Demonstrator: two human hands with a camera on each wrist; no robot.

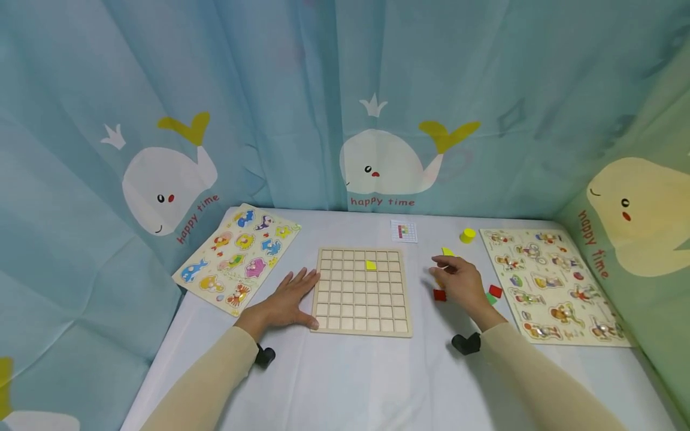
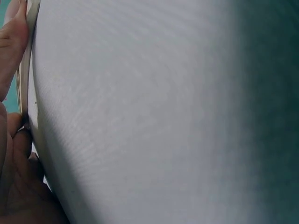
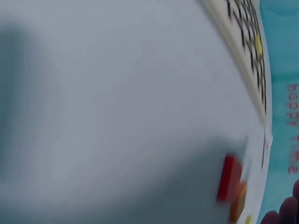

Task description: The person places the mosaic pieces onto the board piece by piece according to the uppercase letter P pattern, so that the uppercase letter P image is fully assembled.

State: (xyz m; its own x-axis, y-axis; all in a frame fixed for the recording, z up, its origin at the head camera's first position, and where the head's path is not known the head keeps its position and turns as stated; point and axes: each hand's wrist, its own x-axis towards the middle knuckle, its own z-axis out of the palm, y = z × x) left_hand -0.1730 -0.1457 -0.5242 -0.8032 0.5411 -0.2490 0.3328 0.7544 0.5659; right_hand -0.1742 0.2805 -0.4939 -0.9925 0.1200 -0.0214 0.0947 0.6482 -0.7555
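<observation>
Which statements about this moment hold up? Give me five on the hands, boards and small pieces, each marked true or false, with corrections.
1. The left hand touches the left side of the wooden grid board. True.
2. The right hand lies flat on the grid board. False: it is to the right of the board, near loose coloured blocks.
3. A single yellow piece sits in the grid. True.
4. The yellow cylinder is left of the grid board. False: it is on the right, near the cartoon-figure puzzle board.
5. The sea-animal puzzle board lies left of the grid board. True.
</observation>
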